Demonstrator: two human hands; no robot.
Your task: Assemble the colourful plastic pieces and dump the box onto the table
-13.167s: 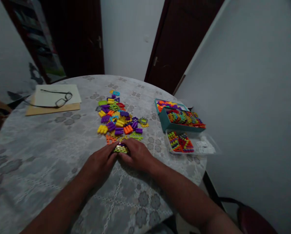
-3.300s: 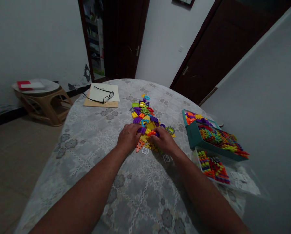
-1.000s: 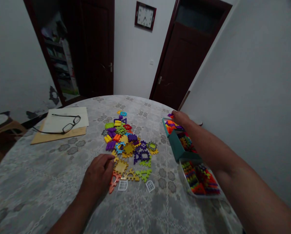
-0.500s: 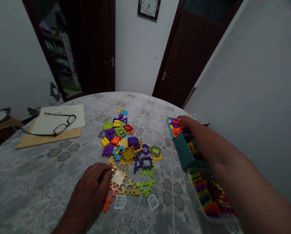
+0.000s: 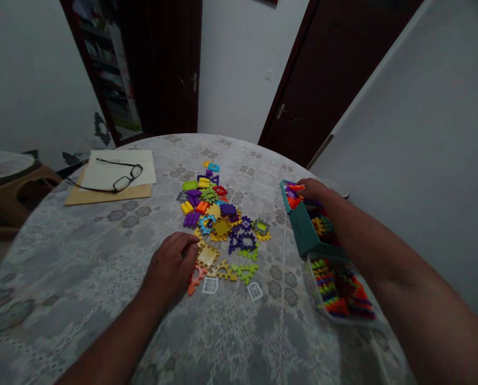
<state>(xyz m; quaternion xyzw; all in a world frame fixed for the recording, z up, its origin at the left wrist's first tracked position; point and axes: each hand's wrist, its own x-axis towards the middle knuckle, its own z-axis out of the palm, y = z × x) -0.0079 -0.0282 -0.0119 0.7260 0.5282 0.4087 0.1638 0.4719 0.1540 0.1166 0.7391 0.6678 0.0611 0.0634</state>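
Many small coloured plastic puzzle pieces [image 5: 218, 219] lie spread over the round table [image 5: 82, 278] with its grey patterned cloth. My left hand [image 5: 170, 267] rests palm down at the near edge of the spread, fingers curled loosely against a yellow square piece [image 5: 207, 255] and an orange piece [image 5: 194, 278]. My right hand [image 5: 313, 190] reaches into the far end of a teal box [image 5: 303, 230] full of coloured pieces, its fingers bent over orange and purple pieces there; whether it grips one is hidden.
A clear tray [image 5: 339, 291] of stacked coloured pieces sits just in front of the teal box. Black glasses [image 5: 121, 182] lie on papers at the far left. Two white window-shaped pieces [image 5: 210, 285] lie near me. A low wooden stool [image 5: 10, 187] stands left of the table. Dark doors stand behind.
My right hand left the pile and went into the teal box, shifting slightly inside it over the last second. My left hand stayed at the near edge of the pieces. The view tilted down.
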